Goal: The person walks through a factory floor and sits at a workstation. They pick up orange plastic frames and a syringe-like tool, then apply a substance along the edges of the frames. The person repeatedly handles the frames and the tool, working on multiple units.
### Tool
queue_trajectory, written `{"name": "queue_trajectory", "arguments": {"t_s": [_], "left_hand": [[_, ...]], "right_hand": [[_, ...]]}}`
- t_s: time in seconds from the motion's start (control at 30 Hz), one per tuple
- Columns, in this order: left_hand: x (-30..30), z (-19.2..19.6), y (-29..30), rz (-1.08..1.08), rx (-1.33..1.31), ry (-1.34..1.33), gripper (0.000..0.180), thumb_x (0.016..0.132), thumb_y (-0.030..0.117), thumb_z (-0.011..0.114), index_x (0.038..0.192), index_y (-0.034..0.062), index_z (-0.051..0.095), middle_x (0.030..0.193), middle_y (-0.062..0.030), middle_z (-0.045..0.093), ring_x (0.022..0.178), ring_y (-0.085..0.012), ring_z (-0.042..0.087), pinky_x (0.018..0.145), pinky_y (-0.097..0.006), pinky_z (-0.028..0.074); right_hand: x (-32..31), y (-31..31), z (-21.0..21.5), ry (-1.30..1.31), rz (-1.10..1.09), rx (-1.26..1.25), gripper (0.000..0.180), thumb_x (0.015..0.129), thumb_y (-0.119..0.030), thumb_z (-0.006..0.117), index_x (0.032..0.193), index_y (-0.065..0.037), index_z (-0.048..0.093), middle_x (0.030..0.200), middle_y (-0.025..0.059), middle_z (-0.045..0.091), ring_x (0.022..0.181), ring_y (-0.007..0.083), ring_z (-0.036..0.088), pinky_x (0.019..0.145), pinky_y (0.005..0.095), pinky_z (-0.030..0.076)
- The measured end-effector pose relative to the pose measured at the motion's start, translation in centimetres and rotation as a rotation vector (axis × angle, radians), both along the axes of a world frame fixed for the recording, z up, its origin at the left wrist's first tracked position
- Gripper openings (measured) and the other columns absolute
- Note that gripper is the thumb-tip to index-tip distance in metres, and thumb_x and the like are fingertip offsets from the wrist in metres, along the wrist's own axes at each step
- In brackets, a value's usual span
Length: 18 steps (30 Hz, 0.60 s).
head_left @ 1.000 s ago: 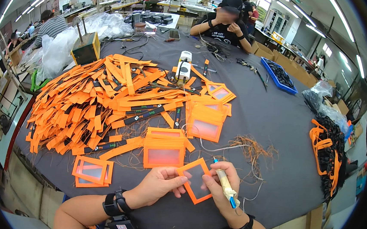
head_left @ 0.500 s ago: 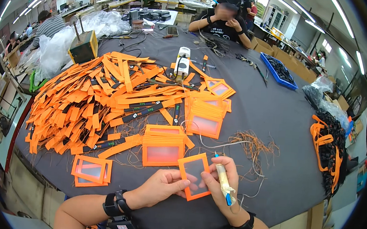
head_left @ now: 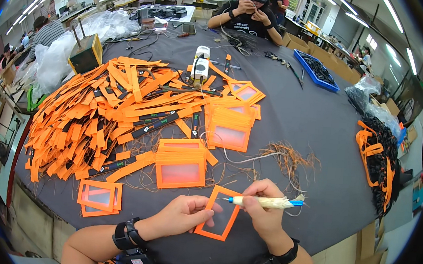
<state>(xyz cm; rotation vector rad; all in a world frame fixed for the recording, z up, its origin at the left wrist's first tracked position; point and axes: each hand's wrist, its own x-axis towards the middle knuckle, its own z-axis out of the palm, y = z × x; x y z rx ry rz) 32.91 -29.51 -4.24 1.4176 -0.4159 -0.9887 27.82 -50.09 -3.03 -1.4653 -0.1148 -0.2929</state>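
A small orange-bordered frame with a clear window (head_left: 222,219) is tilted above the near edge of the table. My left hand (head_left: 185,214) pinches its left border, thumb on top and fingers behind, partly visible through the window. My right hand (head_left: 265,210) is closed round a corded pen-shaped tool (head_left: 270,202) with blue ends and a pale taped grip. Its thin metal tip points left, over the frame's upper part; whether it touches is too small to tell. Beyond my hands lies a stack of similar frames (head_left: 181,173), with another stack (head_left: 229,133) behind it.
A big heap of orange strips (head_left: 88,122) covers the left side. Two loose frames (head_left: 98,195) lie near the front left. A power strip (head_left: 200,66), thread scraps (head_left: 293,161), a blue tray (head_left: 315,70) and black-and-orange straps (head_left: 378,165) lie around. A person (head_left: 248,16) sits opposite.
The tool has swung from upright to nearly level, its tip now over the frame. My right thumb has left the frame's border, and the frame has moved slightly down. The person opposite holds something blue-tipped.
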Motion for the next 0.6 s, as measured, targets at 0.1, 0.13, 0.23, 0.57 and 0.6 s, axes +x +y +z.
{"name": "queue_trajectory", "arguments": {"t_s": [0.1, 0.13, 0.23, 0.57, 0.6], "left_hand": [[-0.05, -0.12, -0.01, 0.014, -0.013, 0.008, 0.025, 0.095, 0.018, 0.051, 0.114, 0.0045, 0.059, 0.078, 0.0006, 0.063, 0.056, -0.0010, 0.050, 0.048, -0.017, 0.041], [-0.06, -0.10, -0.01, 0.016, -0.010, 0.006, 0.025, 0.095, 0.018, 0.051, 0.114, 0.0045, 0.059, 0.078, 0.0007, 0.063, 0.056, -0.0010, 0.050, 0.048, -0.017, 0.041], [-0.06, 0.08, -0.01, 0.016, -0.013, 0.002, 0.025, 0.095, 0.018, 0.051, 0.114, 0.0048, 0.059, 0.078, 0.0011, 0.063, 0.056, -0.0008, 0.050, 0.047, -0.017, 0.041], [-0.01, -0.06, 0.08, 0.014, -0.023, 0.001, 0.025, 0.095, 0.018, 0.050, 0.114, 0.0056, 0.059, 0.077, 0.0025, 0.062, 0.054, -0.0005, 0.048, 0.046, -0.017, 0.040], [0.00, -0.07, 0.06, 0.016, -0.023, 0.001, 0.025, 0.095, 0.018, 0.050, 0.114, 0.0056, 0.060, 0.077, 0.0026, 0.062, 0.054, -0.0005, 0.048, 0.046, -0.017, 0.040]], "right_hand": [[0.13, 0.03, -0.20, 0.023, 0.003, -0.031, 0.009, 0.085, -0.003, 0.065, 0.087, -0.001, 0.056, 0.077, 0.0015, 0.059, 0.066, 0.0029, 0.052, 0.057, 0.0173, 0.040], [0.14, 0.04, -0.24, 0.029, 0.002, -0.035, 0.009, 0.085, -0.003, 0.065, 0.087, -0.001, 0.056, 0.077, 0.0015, 0.059, 0.066, 0.0027, 0.052, 0.057, 0.0173, 0.040], [0.14, 0.01, -0.27, 0.041, 0.004, -0.059, 0.009, 0.085, -0.003, 0.065, 0.086, -0.001, 0.056, 0.077, 0.0014, 0.059, 0.065, 0.0024, 0.051, 0.056, 0.0172, 0.040], [0.21, 0.11, -0.44, 0.069, 0.000, -0.046, 0.008, 0.084, -0.002, 0.065, 0.085, -0.001, 0.057, 0.077, 0.0012, 0.058, 0.065, 0.0026, 0.051, 0.056, 0.0174, 0.040], [0.21, 0.13, -0.46, 0.069, -0.001, -0.046, 0.008, 0.084, -0.002, 0.065, 0.085, -0.001, 0.057, 0.077, 0.0012, 0.058, 0.065, 0.0027, 0.051, 0.056, 0.0174, 0.040]]}}
